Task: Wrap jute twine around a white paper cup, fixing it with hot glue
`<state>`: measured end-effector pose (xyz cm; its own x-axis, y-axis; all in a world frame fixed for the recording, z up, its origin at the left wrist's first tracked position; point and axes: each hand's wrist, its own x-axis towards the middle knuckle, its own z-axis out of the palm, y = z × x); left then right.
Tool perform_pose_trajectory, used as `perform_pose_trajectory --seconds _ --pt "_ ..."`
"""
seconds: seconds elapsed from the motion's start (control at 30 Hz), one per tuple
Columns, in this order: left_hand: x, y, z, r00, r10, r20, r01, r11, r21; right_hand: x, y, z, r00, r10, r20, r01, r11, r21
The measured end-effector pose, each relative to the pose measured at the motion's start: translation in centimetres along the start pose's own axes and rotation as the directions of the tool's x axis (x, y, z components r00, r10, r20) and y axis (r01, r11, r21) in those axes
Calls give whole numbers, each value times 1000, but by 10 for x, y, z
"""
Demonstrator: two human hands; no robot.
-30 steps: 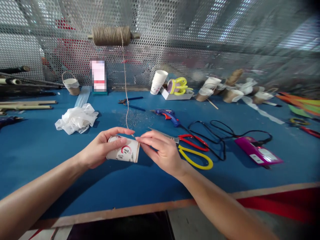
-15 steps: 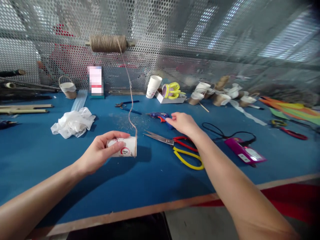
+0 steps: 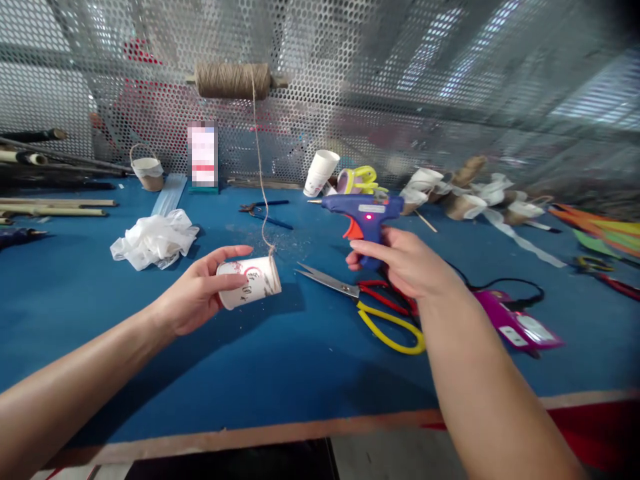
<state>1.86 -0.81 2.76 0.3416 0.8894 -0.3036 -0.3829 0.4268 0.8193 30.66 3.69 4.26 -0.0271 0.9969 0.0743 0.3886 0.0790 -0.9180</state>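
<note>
My left hand (image 3: 200, 297) grips a white paper cup (image 3: 253, 281) lying on its side just above the blue table (image 3: 300, 360). A strand of twine (image 3: 259, 167) runs from the cup's rim up to a twine spool (image 3: 233, 80) mounted on the perforated metal wall. My right hand (image 3: 405, 260) is wrapped round the handle of a blue glue gun (image 3: 364, 210), lifted off the table with its nozzle pointing left and a small red light lit. The nozzle is a short way right of the cup, apart from it.
Red and yellow scissors (image 3: 370, 303) lie under my right hand. A black cord (image 3: 510, 290) and magenta packet (image 3: 515, 320) are to the right. Crumpled plastic (image 3: 155, 239), pliers (image 3: 263, 210), stacked cups (image 3: 320, 172), finished twine-wrapped cups (image 3: 465, 190) and bamboo sticks (image 3: 55, 208) lie around.
My right hand left the cup's rim, reached to the glue gun lying on the table, and has picked it up. The left hand keeps holding the cup.
</note>
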Motion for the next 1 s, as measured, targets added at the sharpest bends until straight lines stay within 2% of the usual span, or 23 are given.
perform_pose_trajectory --seconds 0.07,0.13,0.23,0.33,0.4,0.47,0.57,0.67,1.0 --pt "2 -1 -1 998 50 -26 -50 999 -14 -19 -11 8 994 -23 103 15 997 76" --pt "4 -4 -2 994 88 -57 -90 996 -25 -36 -17 18 978 -128 164 105 985 139" --pt "6 -6 -3 987 131 -94 -132 991 -3 -53 -17 30 952 -203 231 162 970 183" --pt "8 -5 -3 978 172 -115 -165 984 67 -62 -16 33 935 -193 296 184 981 58" --pt "10 -4 -3 975 183 -124 -169 978 120 -64 -16 32 930 -228 290 255 965 -59" --pt "12 -3 -3 973 191 -132 -169 972 161 -64 -17 31 910 -312 273 362 919 -155" --pt "14 -2 -1 965 204 -167 -172 967 185 -64 -14 30 843 -466 268 530 804 -270" --pt "14 0 0 959 201 -201 -164 969 186 -64 -9 31 796 -542 269 605 717 -345" --pt "12 -1 -3 950 245 -193 -200 954 226 -65 -5 31 856 -458 241 517 772 -371"
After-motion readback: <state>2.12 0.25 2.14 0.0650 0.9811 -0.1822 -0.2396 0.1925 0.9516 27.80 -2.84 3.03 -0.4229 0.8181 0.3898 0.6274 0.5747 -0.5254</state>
